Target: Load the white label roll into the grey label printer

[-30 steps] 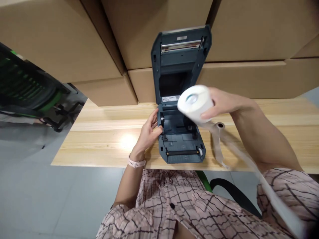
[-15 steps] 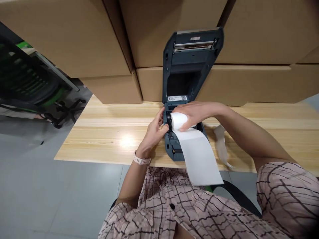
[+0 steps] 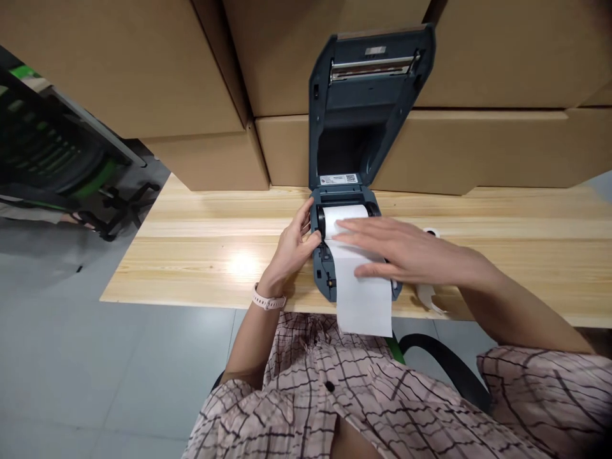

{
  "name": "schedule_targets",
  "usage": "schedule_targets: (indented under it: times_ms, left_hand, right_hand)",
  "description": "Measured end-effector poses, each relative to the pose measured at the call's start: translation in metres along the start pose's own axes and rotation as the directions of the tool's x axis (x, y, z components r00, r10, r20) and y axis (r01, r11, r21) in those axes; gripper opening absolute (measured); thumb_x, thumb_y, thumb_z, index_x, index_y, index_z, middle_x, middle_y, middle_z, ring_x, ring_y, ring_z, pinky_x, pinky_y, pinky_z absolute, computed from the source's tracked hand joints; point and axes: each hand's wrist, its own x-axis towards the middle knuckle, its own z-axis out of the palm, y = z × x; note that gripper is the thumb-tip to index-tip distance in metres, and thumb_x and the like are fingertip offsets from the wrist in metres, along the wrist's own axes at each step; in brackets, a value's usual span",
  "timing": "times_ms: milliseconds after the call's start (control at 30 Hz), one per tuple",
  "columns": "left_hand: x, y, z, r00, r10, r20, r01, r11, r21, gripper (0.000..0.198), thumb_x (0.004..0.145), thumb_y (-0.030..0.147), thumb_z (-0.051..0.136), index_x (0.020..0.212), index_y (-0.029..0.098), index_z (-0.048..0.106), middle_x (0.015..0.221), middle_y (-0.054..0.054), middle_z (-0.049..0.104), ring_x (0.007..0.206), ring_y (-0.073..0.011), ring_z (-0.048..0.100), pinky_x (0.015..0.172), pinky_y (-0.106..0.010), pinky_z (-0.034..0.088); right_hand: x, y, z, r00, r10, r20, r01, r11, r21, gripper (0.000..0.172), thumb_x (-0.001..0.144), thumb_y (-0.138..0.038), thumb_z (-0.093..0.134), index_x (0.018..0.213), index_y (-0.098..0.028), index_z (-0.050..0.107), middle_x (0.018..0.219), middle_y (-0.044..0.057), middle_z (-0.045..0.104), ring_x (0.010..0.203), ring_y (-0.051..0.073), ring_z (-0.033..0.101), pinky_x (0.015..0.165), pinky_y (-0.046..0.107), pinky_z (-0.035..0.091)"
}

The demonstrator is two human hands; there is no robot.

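From the head view, here's the printer [image 3: 354, 190] on the counter [image 3: 215, 252], lid [image 3: 370, 105] up toward 12 o'clock, the white roll [image 3: 345, 213] sitting in its well and the paper [image 3: 363, 306] running out toward 6 o'clock, past the counter's edge! At the printer's 9 o'clock, the left hand [image 3: 294, 245] has its thumb and fingers against the side, grip part-curled, though how firmly it clasps I can't tell. In from 3 o'clock, the right hand [image 3: 415, 252] is flat, fingers loosely spread over roll and paper, grip grasping nothing, contact too blurred to call!
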Motion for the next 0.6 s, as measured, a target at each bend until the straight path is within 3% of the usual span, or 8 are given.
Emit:
schedule_targets:
  times_ms: [100, 233, 600]
  left_hand:
    - [0.000, 0.002, 0.000, 1.000, -0.004, -0.012, 0.005, 1.000, 0.011, 0.073, 0.096, 0.032, 0.067, 0.166, 0.030, 0.044, 0.176, -0.011, 0.044, 0.161, -0.0344, 0.046, 0.136, -0.059, 0.033]
    - [-0.001, 0.004, 0.001, 1.000, -0.016, -0.024, 0.017, 0.999, 0.035, 0.073, 0.096, 0.033, 0.067, 0.166, 0.029, 0.045, 0.176, -0.011, 0.045, 0.159, -0.0340, 0.048, 0.135, -0.059, 0.036]
    - [-0.001, 0.004, 0.000, 1.000, -0.017, -0.026, 0.019, 0.998, 0.057, 0.073, 0.096, 0.032, 0.067, 0.165, 0.028, 0.046, 0.172, -0.011, 0.050, 0.156, -0.0344, 0.052, 0.134, -0.059, 0.038]
  right_hand:
    - [-0.023, -0.021, 0.017, 0.999, 0.003, 0.033, -0.002, 1.000, -0.019, 0.070, 0.105, -0.065, 0.060, 0.167, -0.036, 0.048, 0.178, 0.009, 0.041, 0.161, 0.036, 0.046, 0.125, 0.059, 0.047]
    - [-0.032, -0.036, 0.033, 0.999, -0.020, -0.038, 0.017, 0.997, -0.074, 0.077, 0.105, -0.060, 0.064, 0.172, -0.031, 0.040, 0.181, 0.015, 0.032, 0.167, 0.037, 0.035, 0.129, 0.062, 0.043]
    - [-0.040, -0.064, 0.064, 0.986, 0.019, -0.165, -0.055, 0.974, -0.218, 0.096, 0.096, -0.064, 0.074, 0.172, -0.022, 0.034, 0.178, 0.023, 0.037, 0.168, 0.043, 0.030, 0.129, 0.067, 0.043]
